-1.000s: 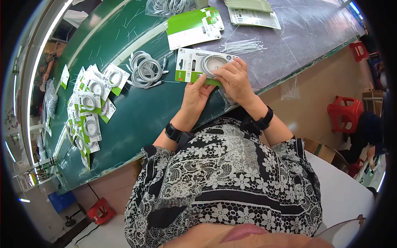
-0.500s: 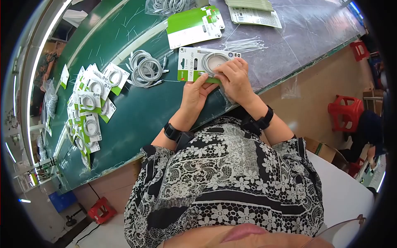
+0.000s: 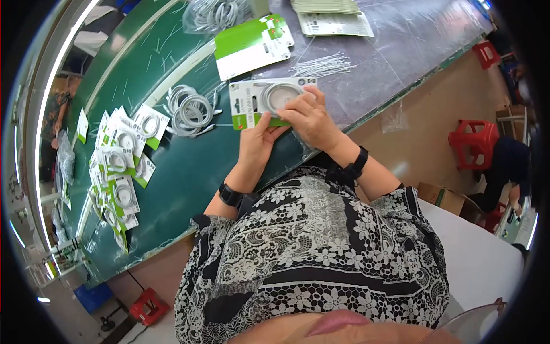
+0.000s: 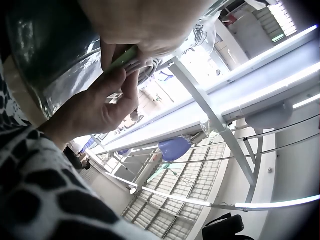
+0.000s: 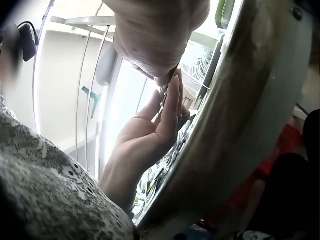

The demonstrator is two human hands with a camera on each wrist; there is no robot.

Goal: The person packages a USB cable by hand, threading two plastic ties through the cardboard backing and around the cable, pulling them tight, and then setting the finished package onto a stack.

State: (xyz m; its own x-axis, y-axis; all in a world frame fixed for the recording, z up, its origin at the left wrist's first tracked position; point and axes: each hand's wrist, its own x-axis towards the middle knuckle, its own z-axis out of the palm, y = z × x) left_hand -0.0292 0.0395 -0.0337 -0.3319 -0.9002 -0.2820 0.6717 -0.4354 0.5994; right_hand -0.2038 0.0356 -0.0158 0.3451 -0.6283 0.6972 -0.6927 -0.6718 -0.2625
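Note:
Over the table's near edge, both hands hold a white and green cable card (image 3: 243,92). A coiled white USB-C cable (image 3: 265,100) lies against the card's printed face. My left hand (image 3: 255,146) pinches the card's lower edge, thumb on the front, the other fingers mostly hidden behind. At the right part of the coil, my right hand (image 3: 312,120) has curled fingers gripping the cable and card, its fingertips partly hidden. In the left wrist view the card's green edge (image 4: 120,60) shows between the hands. The right wrist view has the left hand (image 5: 145,137) beneath the right.
Left on the green table (image 3: 172,206) lies a pile of carded cables (image 3: 125,194). Loose coiled cables (image 3: 192,112) sit nearer. Beyond the hands are green and white cards (image 3: 246,57), white ties (image 3: 323,66), a card stack (image 3: 338,26) and bagged cables (image 3: 215,14).
The head view has shifted, so the table, card and hands appear farther left and slightly lower. Both hands keep hold of the card and cable, with little change in their grip.

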